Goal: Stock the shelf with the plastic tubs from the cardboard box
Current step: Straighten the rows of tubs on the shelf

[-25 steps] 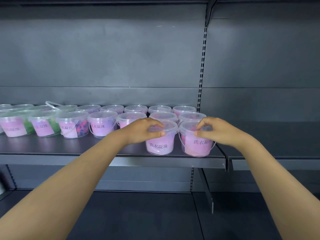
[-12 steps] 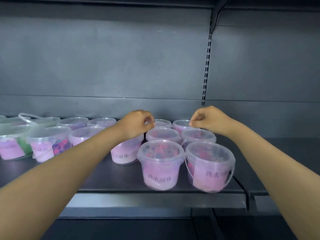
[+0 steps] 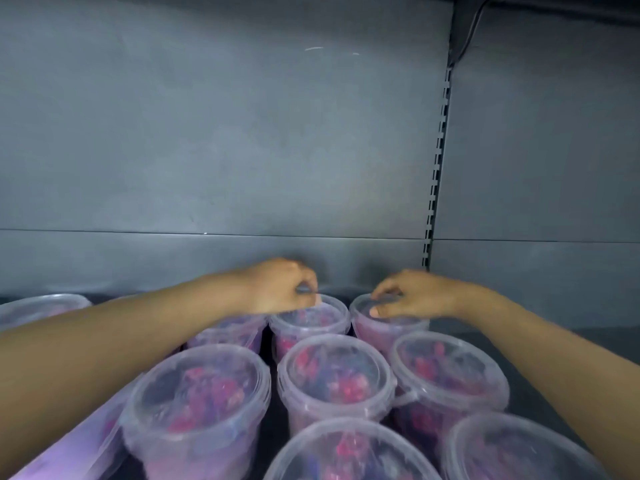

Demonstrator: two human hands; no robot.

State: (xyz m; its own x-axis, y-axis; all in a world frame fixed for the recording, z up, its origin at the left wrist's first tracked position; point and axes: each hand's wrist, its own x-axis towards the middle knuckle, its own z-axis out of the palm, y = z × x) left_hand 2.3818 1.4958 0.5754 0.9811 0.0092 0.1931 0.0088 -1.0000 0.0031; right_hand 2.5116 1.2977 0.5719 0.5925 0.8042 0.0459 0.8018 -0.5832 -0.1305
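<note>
Several clear plastic tubs with lids, filled with pink and purple beads, stand packed on the dark shelf. My left hand reaches to the back row, its fingers curled over the far rim of the back middle tub. My right hand lies on the back right tub, with thumb and fingers pinching its lid. Closer to me stand a left tub, a middle tub and a right tub. The cardboard box is out of view.
The grey back panel rises right behind the back row. A slotted upright divides the bays, with bare shelf to its right. More tubs stand at far left, and two tubs sit at the front edge.
The view has closed in on the shelf and looks down on the lids. Both hands left the front tubs, moved to the back row and now hold the rearmost tubs.
</note>
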